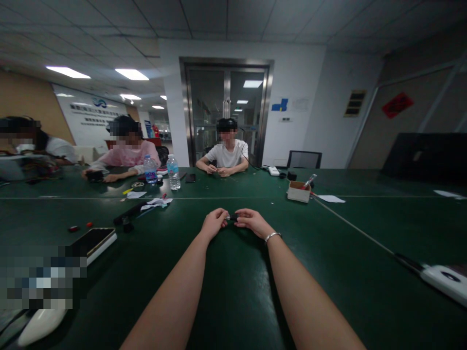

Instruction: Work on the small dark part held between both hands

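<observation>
Green table (241,272): left hand (215,223) and right hand (252,222) pinch opposite ends of a small dark object (232,217) between them; fingertip slip could drop it.

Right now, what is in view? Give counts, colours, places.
Slim object: one, black and silver, between hands
Glossy tabletop: one, green, foreground
Plastic bottles: two, clear, far left
Open box: one, pale, right of centre
Flat device: one, black and white, left
Rounded device: one, white, right edge
Loose papers: several, white, scattered
Glass doors: two, metal-framed, background
Mesh-backed chair: one, black, beyond the table
Seated people: three, white or pink tops, far side
Left hand: one, centre
Right hand: one, centre
</observation>
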Motion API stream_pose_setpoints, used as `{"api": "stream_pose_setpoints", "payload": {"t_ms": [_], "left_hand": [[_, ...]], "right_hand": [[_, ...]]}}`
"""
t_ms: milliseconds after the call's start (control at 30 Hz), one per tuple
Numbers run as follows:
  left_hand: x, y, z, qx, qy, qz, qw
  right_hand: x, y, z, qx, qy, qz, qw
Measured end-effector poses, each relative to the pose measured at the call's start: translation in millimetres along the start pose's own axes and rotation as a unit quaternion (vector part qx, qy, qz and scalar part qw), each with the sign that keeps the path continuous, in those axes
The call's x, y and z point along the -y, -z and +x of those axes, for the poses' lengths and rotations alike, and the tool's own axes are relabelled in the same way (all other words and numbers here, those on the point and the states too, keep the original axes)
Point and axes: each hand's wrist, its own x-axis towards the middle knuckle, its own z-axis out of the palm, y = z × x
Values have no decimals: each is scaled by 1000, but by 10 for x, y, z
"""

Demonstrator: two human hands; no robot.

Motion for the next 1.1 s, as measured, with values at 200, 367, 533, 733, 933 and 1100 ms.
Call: {"api": "stream_pose_setpoints", "payload": {"t_ms": [200,367,533,733,933,1100], "left_hand": [[-32,7,-25,15,-2,-14,1000],[-42,6,-42,15,1,-3,1000],[-40,3,-40,5,-11,9,1000],[4,-6,-19,-6,8,-7,1000],[21,-5,-12,22,-2,-6,1000],[-14,2,-44,27,-21,23,999]], "right_hand": [[2,-2,5,-8,-3,2,1000],[6,-8,2,-14,-1,1,1000],[-3,-5,6,-14,6,-2,1000],[-17,4,15,-5,4,-5,1000],[-11,-4,13,-12,-3,-1,1000],[-9,-2,6,-12,4,3,1000]]}}
